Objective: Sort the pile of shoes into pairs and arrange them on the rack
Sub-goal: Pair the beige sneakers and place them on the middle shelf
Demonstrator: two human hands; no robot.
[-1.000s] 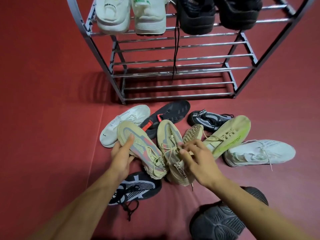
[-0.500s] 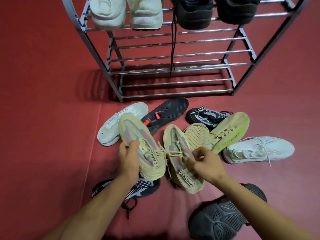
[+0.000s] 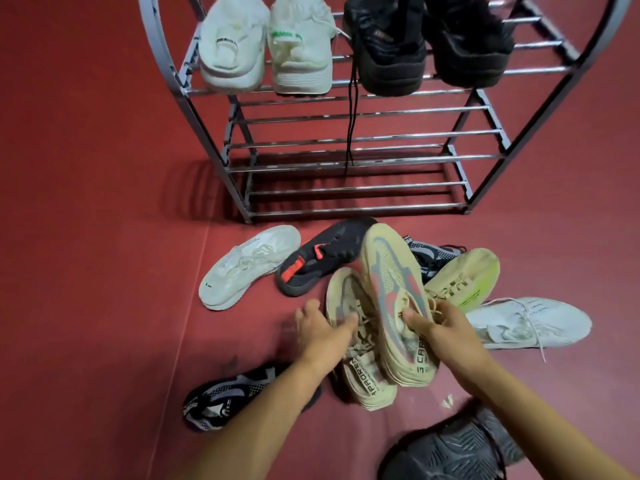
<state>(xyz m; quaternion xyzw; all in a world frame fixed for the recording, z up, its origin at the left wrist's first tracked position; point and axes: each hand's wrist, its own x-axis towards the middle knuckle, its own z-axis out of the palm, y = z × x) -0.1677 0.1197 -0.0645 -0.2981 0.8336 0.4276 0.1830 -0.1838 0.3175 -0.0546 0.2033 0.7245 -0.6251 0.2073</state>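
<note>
Your right hand (image 3: 446, 336) grips a beige shoe (image 3: 391, 296) by its laces, toe lifted toward 12 o'clock. Your left hand (image 3: 323, 332) lies with fingers spread on its mate (image 3: 360, 372), which sits on the floor (image 3: 86, 237) just left of it. Around them lies the pile: a white shoe (image 3: 247, 266) at 10 o'clock, another white one (image 3: 530, 323) at 3. At 12, the rack (image 3: 363, 157) carries a white pair (image 3: 266, 46) and a black pair (image 3: 426, 39) on its top shelf.

Shiny metal rack (image 3: 363, 109), knit cloth beige shoes (image 3: 391, 282), matt red floor (image 3: 86, 202).
</note>
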